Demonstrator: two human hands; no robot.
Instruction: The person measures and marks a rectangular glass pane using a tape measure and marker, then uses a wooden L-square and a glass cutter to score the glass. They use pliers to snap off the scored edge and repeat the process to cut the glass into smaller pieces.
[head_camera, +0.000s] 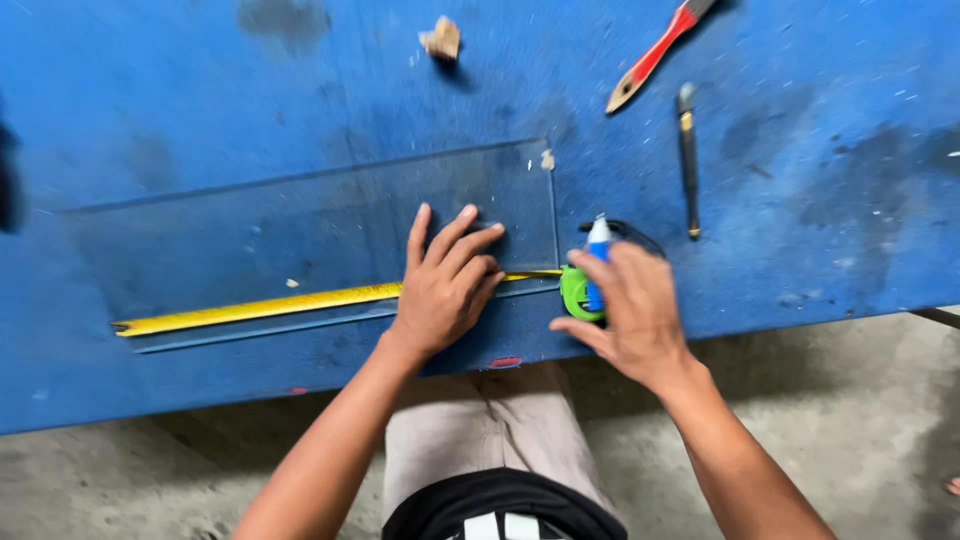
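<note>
A glass pane (300, 225) near the table's (150, 80) front edge is pressed flat by the open left hand (443, 285); the green tape measure (578, 292) (plus a marker (597, 245)) is gripped by the right hand (625, 310).

blue workbench (150, 80) | scuffed, dusty top | grey concrete floor (860, 400)

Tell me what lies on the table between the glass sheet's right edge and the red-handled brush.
In the head view, only bare blue table separates the glass sheet from the brush; a small pale chip sits at the glass corner.

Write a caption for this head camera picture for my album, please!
Left hand presses clear glass sheet; right hand holds green tape measure on blue table.
</note>
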